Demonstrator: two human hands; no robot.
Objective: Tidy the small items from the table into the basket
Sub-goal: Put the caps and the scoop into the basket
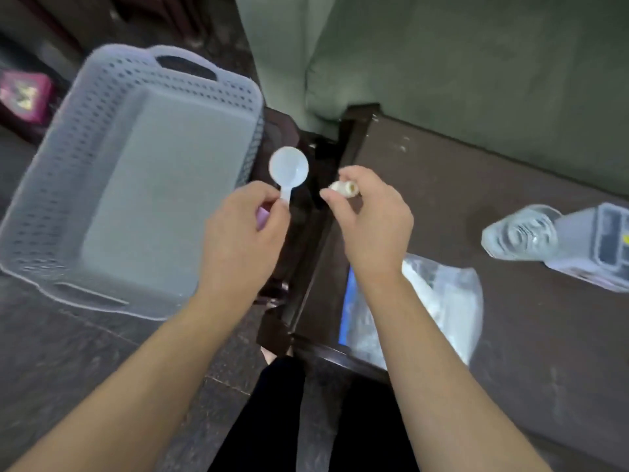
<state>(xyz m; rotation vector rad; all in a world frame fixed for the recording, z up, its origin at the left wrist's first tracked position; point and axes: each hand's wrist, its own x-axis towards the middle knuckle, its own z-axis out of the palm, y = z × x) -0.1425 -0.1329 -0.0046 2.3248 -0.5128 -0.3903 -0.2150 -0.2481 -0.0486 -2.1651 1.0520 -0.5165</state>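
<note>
Left hand (pixel 243 229) pinches the handle of a white plastic scoop (pixel 288 168) between thumb and fingertips, bowl pointing up and away; a bit of something lilac shows under the fingers, too hidden to name. Right hand (pixel 369 219) is closed around a small pale tube-like item (pixel 343 189), held at the fingertips, its exact kind too blurred to tell. Both hands hang in the air over the gap between tabletop (pixel 510 206) and basket (pixel 136 185), the left one nearer the basket's right wall.

By my reading, this is the carry step: two small items are lifted and on their way to the basket, not yet released.

Still lying on the tabletop, nearest first: a clear plastic bag (pixel 442 301) beside the right forearm, then farther right a clear lumpy item (pixel 520 233) touching a pale box-shaped one (pixel 599 247) at the picture's edge.

Beyond the hands the basket sits on the floor to the left, lower than the tabletop, and looks empty inside.

Next move calls for swinging both hands left until they are over the basket's open floor, clear of its perforated wall, then loosening the fingers so scoop and tube drop in. After that the bag and the two far items remain to be fetched.
</note>
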